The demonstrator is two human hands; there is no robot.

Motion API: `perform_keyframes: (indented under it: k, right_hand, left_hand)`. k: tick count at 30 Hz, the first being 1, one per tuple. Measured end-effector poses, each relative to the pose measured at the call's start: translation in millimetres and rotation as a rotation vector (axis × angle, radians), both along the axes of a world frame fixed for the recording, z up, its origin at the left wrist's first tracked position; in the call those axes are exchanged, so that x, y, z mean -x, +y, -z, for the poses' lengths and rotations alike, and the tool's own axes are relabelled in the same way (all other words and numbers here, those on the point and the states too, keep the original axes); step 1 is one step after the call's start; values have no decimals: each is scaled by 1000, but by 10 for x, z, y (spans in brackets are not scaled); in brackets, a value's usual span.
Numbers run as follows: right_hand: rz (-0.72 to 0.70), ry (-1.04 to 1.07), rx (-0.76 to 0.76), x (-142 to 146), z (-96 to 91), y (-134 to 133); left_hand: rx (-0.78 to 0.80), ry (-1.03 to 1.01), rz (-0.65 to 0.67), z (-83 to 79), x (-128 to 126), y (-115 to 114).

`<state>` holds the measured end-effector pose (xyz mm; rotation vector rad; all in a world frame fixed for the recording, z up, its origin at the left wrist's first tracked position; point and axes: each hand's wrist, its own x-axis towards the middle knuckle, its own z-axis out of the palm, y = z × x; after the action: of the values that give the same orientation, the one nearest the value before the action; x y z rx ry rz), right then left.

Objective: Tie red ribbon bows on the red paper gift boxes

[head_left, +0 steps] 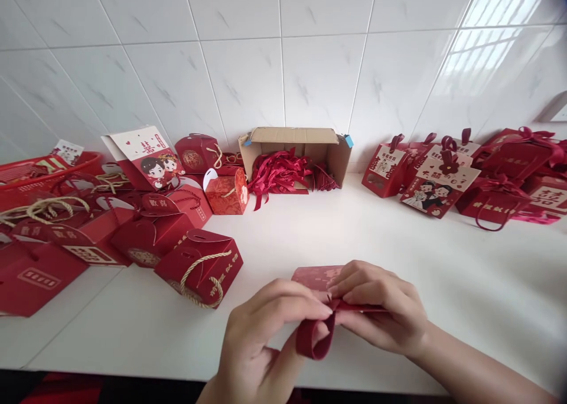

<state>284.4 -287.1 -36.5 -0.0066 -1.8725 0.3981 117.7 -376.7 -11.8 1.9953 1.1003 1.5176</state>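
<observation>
Close to the table's front edge, my left hand pinches a dark red ribbon that curls into a loop below its fingertips. My right hand is closed on the same ribbon, and a flat stretch of it runs between thumb and fingers. The fingertips of both hands nearly meet where the ribbon comes together. Partly covered by the hands lies a pinkish-red patterned gift box; how it joins the ribbon is hidden.
An open cardboard box of loose red ribbons stands against the tiled wall. Several red gift boxes with rope handles crowd the left, near a red plastic basket. More boxes with ribbon tops stand at right on the white table.
</observation>
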Motion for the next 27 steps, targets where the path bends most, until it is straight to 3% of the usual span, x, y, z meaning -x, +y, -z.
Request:
perform_keyframes:
  k: [7, 12, 20, 27]
  right_hand:
    - [70, -74, -76, -30, -33, 5]
    - [15, -92, -74, -27, -15, 19]
    - [40, -83, -79, -17, -15, 11]
    - [53, -60, -57, -11, 1, -3]
  left_hand:
    - [102, 14, 76, 41, 67, -16]
    - [93, -40, 36, 88, 43, -14]
    - [126, -1, 24, 104, 29, -9]
    - [71, -94, 10, 176, 2, 17]
